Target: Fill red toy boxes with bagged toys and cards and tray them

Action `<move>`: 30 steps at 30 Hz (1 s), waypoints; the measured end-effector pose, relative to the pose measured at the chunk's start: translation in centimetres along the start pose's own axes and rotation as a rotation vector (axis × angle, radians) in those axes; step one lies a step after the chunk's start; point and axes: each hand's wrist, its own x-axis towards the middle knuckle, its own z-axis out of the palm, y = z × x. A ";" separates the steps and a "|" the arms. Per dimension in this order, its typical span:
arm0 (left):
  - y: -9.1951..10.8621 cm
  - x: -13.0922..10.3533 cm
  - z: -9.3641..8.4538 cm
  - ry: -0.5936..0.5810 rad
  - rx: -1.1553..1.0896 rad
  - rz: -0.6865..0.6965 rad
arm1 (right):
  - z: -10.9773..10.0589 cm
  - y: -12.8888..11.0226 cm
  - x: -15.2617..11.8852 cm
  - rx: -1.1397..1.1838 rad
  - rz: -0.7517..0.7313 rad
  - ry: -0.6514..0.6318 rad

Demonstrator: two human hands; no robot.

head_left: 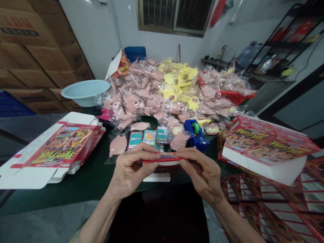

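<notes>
Between my two hands is a red printed cardboard box (165, 156), seen edge-on above the near side of the table. My left hand (134, 165) pinches its left end between thumb and fingers. At the right end, my right hand (202, 168) grips it the same way. A white flap (157, 177) shows below the box. Just beyond it lie several small printed cards (150, 137) and pink pig-shaped toys in clear bags, one (118, 145) left of the cards and another (179, 140) right of them. A blue tape dispenser (196, 135) with green tape stands near my right hand.
Flattened red-and-white boxes (60, 145) are stacked at left; formed boxes (265, 141) stand at right. A large heap of bagged pink and yellow toys (154, 91) covers the back of the table (83, 189). A light-blue basin (86, 91) sits behind left, near brown cartons (37, 57).
</notes>
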 end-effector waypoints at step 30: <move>0.0 -0.8 -0.4 -0.065 0.417 0.328 | 1.5 1.5 -1.2 -0.070 -0.120 0.179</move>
